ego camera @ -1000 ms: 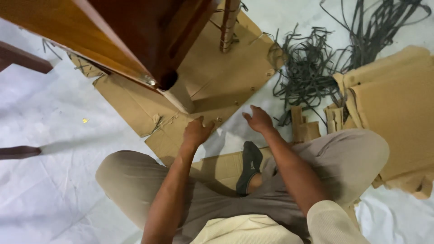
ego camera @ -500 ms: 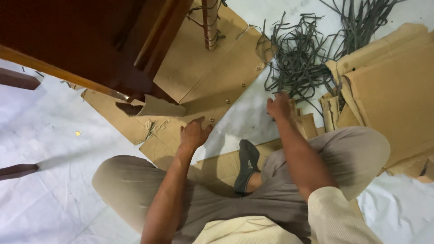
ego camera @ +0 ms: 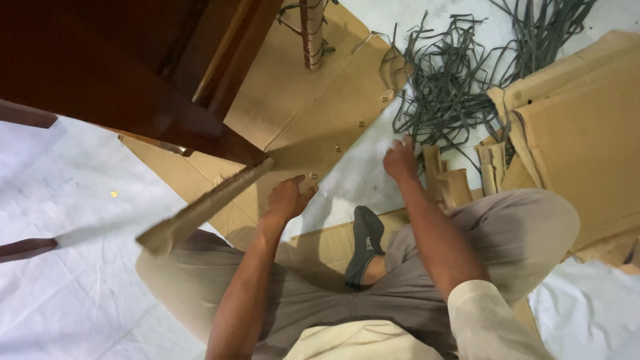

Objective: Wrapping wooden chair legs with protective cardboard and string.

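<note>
My left hand (ego camera: 288,197) lies on the near edge of a flat brown cardboard sheet (ego camera: 313,100) on the floor, fingers curled over it and thumb out. My right hand (ego camera: 400,159) is further right with its fingers curled, beside short folded cardboard scraps (ego camera: 453,183). Something small and pale shows at its fingertips, but I cannot tell if it holds anything. A long cardboard strip (ego camera: 207,207) slants down to the left from the dark wooden furniture (ego camera: 120,73) overhead.
A tangle of grey plastic straps (ego camera: 460,73) lies beyond the scraps. Stacked cardboard (ego camera: 587,133) fills the right side. A paper-wrapped furniture leg (ego camera: 311,33) stands on the sheet. I sit cross-legged, a grey-socked foot (ego camera: 363,243) between my knees, on white floor covering (ego camera: 67,180).
My right hand reached out to the scraps and straps, then drew back a little with its fingers curled. A cardboard strip swung down from the furniture. My left hand stayed put.
</note>
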